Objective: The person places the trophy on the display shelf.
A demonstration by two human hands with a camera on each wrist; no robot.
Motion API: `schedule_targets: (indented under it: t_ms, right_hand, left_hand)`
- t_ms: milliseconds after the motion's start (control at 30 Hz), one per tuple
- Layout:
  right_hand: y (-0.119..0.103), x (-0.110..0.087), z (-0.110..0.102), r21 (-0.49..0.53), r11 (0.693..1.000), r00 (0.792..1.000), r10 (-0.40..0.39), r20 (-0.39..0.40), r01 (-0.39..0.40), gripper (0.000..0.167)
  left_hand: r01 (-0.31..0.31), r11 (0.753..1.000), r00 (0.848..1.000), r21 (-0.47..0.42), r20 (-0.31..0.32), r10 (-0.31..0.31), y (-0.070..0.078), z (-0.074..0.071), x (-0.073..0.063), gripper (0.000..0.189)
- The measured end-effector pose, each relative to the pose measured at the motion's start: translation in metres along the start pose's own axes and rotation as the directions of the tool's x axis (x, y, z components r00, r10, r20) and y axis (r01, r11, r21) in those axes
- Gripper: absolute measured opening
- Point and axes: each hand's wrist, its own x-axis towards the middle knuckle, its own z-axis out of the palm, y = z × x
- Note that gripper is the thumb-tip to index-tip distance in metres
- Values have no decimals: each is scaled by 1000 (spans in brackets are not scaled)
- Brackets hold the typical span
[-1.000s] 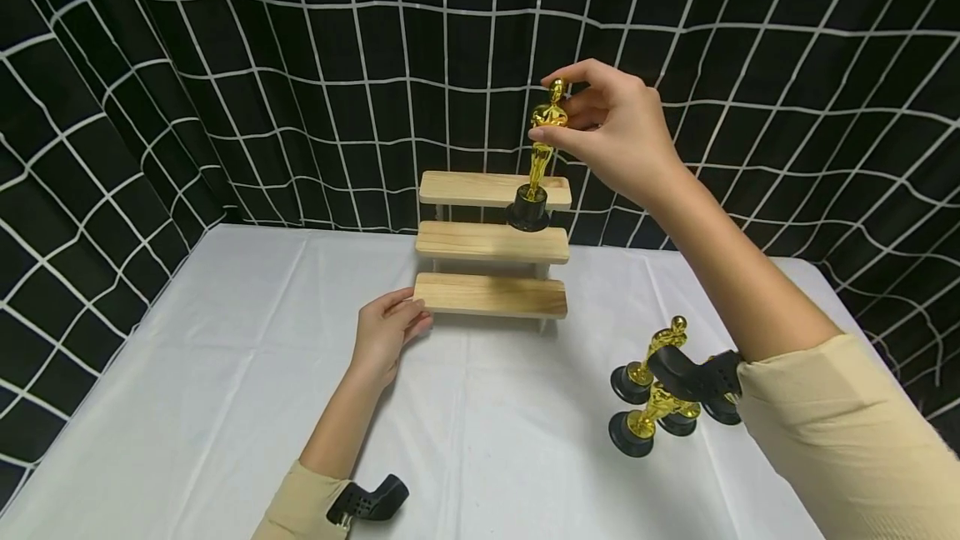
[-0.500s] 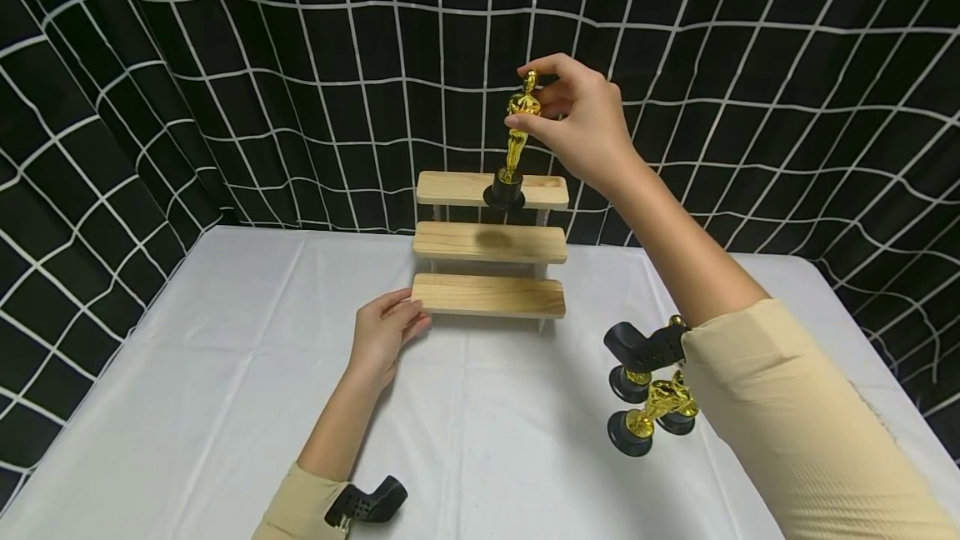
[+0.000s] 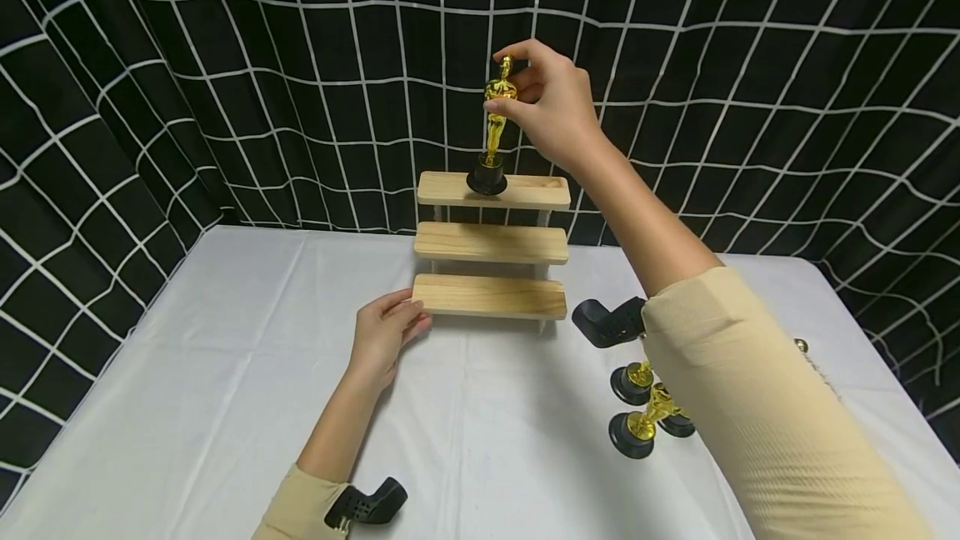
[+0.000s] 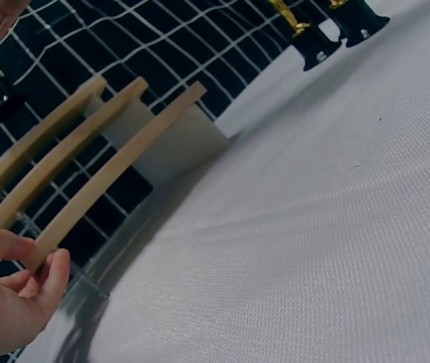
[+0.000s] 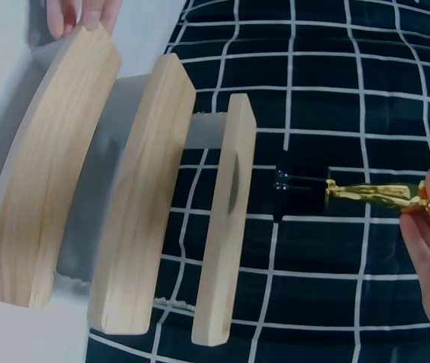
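At eight o'clock from the three-tiered wooden stand (image 3: 491, 242), the left hand (image 3: 384, 333) pinches the nine-o'clock end of the lowest board (image 3: 489, 296) between thumb and fingers. Toward twelve, the gold statuette (image 3: 495, 136) hangs roughly upright, its black base (image 3: 487, 177) above the top board (image 3: 536, 191) and apart from it, gripped by the thumb and fingers of the right hand (image 3: 553, 107) at one o'clock. Between four and five, other statuettes (image 3: 632, 437) on the white cloth (image 3: 487, 440) are partly hidden by the right sleeve (image 3: 750, 398).
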Motion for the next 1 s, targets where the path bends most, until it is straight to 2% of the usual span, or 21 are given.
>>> schedule_targets:
  t_ms: [633,1000]
  right_hand:
    - [9,21,32,37,999,999,37,10,-37,48]
    - [17,25,47,15,998,998,55,38,-55,48]
  left_hand:
    - [-6,1000,1000,1,-3,6,-1,-3,0,41]
    - [-6,1000,1000,-4,2,6,-1,-2,0,41]
